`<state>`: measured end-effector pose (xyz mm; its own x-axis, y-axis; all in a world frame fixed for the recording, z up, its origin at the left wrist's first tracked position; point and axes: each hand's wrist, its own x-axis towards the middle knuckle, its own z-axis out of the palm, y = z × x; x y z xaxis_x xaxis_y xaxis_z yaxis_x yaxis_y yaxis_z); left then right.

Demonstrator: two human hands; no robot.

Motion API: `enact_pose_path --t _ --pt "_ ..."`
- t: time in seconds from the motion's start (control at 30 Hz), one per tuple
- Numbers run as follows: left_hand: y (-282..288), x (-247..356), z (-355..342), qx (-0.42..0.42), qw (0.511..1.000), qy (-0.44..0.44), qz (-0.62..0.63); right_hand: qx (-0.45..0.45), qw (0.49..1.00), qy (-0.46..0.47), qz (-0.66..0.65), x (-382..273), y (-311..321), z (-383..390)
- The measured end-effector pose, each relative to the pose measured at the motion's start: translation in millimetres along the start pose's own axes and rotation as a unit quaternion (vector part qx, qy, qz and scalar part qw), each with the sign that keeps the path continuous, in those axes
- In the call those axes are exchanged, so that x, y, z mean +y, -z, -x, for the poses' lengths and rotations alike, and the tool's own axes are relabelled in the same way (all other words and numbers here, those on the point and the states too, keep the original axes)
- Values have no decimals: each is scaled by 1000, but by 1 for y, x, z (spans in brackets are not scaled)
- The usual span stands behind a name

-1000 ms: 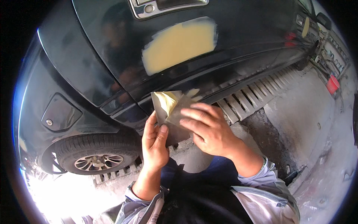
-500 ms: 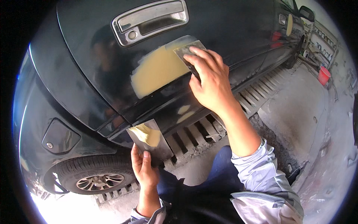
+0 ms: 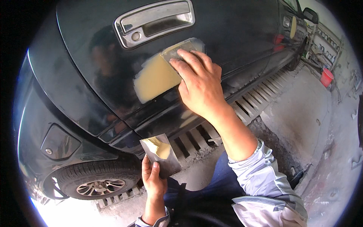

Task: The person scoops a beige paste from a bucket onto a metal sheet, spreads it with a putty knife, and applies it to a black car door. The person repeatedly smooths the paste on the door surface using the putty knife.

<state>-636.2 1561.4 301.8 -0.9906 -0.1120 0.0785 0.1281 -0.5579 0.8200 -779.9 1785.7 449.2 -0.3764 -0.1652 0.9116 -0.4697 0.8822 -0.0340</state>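
My right hand presses a thin metal spreader flat against a black car door, at the upper right end of a pale yellow filler patch. The patch lies just below the chrome door handle. My left hand is lower down, holding a grey metal plate with a dab of yellow filler on it, above the ground near the rear wheel.
A metal drain grating runs along the concrete floor beside the car. A red bucket stands far right near the front wheel. The side mirror juts out at upper right. My knees are just below the hands.
My right hand went up from the plate to the door and now presses the spreader on the filler patch. My left hand stays low with the plate.
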Motion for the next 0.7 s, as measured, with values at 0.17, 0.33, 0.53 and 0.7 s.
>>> enact_pose_path --t 0.17,0.33,0.53,0.7 --pt "0 1 0 -6 1000 4 3 3 1000 -21 11 2 12 -2" --pt "1 -3 -1 0 1000 20 3 13 1000 1 -17 -14 -2 -5" --pt "2 -1 0 -4 1000 19 -6 -5 1000 -11 -2 -6 10 1" --pt "2 0 2 7 999 31 -15 5 1000 -2 -8 -8 -1 -9"
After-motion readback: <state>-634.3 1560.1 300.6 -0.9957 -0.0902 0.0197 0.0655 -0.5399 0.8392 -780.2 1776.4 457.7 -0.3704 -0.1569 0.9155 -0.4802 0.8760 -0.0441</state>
